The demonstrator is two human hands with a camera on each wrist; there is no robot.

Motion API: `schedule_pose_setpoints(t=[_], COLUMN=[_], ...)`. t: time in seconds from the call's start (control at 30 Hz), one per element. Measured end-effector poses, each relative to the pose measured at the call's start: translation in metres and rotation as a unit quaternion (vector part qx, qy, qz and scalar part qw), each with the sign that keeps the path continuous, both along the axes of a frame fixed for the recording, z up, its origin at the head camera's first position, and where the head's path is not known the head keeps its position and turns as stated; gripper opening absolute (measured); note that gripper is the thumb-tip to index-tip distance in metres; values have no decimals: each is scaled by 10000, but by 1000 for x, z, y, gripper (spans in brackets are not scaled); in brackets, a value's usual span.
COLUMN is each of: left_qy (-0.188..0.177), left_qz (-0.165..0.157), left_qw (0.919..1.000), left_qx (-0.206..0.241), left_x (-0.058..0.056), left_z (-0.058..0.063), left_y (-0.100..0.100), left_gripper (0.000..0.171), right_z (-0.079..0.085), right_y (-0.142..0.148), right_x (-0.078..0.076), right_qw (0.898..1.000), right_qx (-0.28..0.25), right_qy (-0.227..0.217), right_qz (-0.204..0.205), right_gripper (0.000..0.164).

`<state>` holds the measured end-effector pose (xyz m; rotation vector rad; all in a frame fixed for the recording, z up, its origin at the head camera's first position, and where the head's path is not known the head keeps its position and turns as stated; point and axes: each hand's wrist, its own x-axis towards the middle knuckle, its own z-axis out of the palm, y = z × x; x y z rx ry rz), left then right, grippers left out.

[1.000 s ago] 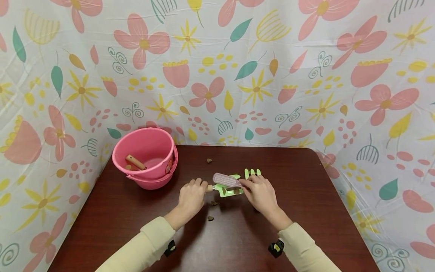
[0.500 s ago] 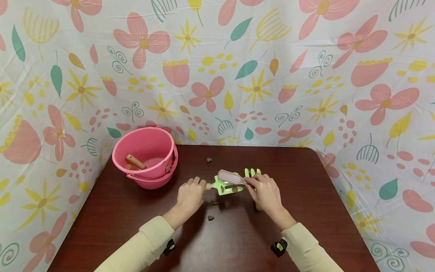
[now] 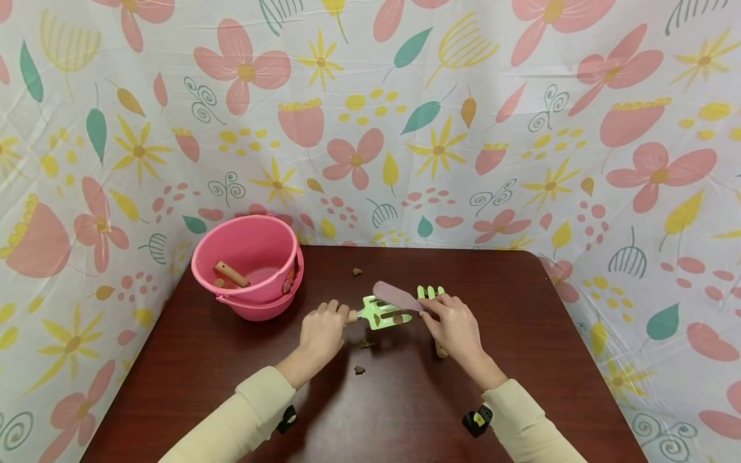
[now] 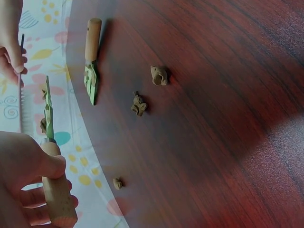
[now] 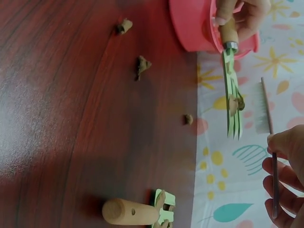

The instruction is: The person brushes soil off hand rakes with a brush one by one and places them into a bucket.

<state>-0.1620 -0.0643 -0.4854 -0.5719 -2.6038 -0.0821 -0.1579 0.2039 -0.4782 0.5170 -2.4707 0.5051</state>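
My left hand (image 3: 323, 331) grips the wooden handle (image 4: 58, 194) of a green garden hand fork (image 3: 368, 311), raised above the table. Several brown clumps (image 5: 233, 105) lie on its tines. With its thumb and fingers, my right hand (image 3: 454, 329) holds a thin brush (image 3: 395, 296) with a pinkish-purple back, just over the fork. White bristles (image 5: 260, 109) face the fork in the right wrist view, with a gap between them. A second green hand fork (image 4: 91, 78) lies on the table by my right hand, which partly covers it in the head view.
Nested pink buckets (image 3: 249, 257) stand at the back left, wooden-handled tools (image 3: 231, 274) inside the upper one. Loose brown clumps lie on the dark table (image 3: 399, 411): one near the back (image 3: 357, 272), others (image 3: 366, 344) nearer the front. A flowered cloth (image 3: 370, 96) hangs behind.
The brush has moved slightly right and up off the fork, and has turned so its bristled face no longer shows in the head view. The fork has shifted slightly left.
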Motion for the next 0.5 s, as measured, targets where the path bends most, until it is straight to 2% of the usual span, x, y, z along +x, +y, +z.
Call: schedule_pose_setpoints(t=[0.23,0.5], left_qy=[149,28], left_qz=[-41,-85], left_qw=[9999,9999], left_qx=[57,83], left_x=[0,1], left_z=[0,1], left_y=[2,6], left_gripper=[24,26], right_z=[2,2], right_y=[-6,-16], right_x=[-1,0], right_qw=[9998,9996], right_qx=[-160,149], right_qy=[-65,-193], right_qz=[-54,-135], right_gripper=[25,24])
